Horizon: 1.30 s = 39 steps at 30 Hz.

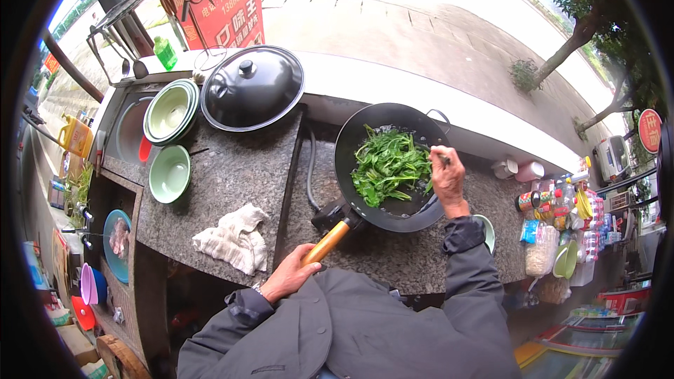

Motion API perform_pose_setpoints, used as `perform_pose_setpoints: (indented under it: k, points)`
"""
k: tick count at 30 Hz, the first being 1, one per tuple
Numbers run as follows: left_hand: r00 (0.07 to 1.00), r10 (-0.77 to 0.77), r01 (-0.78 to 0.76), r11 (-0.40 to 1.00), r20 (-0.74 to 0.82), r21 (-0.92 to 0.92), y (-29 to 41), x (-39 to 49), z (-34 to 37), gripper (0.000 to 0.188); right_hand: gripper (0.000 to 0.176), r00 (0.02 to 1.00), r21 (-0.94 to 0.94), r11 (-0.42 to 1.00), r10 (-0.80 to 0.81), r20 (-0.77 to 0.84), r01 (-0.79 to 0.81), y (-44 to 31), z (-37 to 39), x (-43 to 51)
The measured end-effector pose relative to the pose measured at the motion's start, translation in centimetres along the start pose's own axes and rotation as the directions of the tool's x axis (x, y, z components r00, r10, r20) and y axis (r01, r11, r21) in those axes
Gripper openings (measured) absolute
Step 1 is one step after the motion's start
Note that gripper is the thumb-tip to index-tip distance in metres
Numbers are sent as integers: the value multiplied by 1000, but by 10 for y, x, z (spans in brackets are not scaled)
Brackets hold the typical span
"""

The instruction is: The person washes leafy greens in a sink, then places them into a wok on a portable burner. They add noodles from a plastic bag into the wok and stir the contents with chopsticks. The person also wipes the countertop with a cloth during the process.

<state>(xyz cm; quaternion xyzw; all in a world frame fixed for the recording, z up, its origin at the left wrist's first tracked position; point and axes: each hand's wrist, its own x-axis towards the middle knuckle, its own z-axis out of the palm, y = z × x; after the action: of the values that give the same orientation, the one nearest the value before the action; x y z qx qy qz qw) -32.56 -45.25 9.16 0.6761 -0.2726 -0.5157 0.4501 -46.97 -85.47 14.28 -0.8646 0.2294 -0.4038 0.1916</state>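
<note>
My left hand (289, 272) grips the yellow wooden handle (327, 242) of a black wok (348, 160). Wilted leafy greens (389, 168) lie heaped in the wok, with a little liquid around them. Over the wok's right side, my right hand (448, 181) is closed around the end of a cooking utensil (445, 159). Most of that utensil is hidden by the fingers and the greens, so its kind cannot be told. Under the wok, a burner (334, 217) shows only in part. Behind my right forearm a pale green bowl (489, 234) is half hidden.
Left of the wok are a crumpled white cloth (234, 239), a green bowl (169, 173), stacked bowls (171, 110) and a large dark lid (253, 89). A blue basin (117, 263) holding meat sits in the sink. Bottles and bags (558, 210) crowd the counter's right end.
</note>
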Motion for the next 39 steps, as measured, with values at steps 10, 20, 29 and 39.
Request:
perform_pose_setpoints:
  k: [10, 20, 29, 39]
  points:
    - [1000, 1, -1, 1000, 8, 13, 8, -1, -1, 49, 11, 922, 260, 958, -202, 330, 117, -32, 38, -21]
    - [1000, -10, 10, 1000, -1, -3, 8, -4, 0, 47, 12, 992, -73, 997, 35, 118, -26, 11, 17, 11]
    - [1000, 3, -3, 1000, -5, 11, 10, -1, 1, 48, 9, 977, 114, 970, 213, 16, -214, 17, 63, 33]
    - [1000, -4, 4, 999, -15, 32, 8, -3, 0, 48, 5, 894, 135, 982, 59, 443, -132, -17, 15, -9]
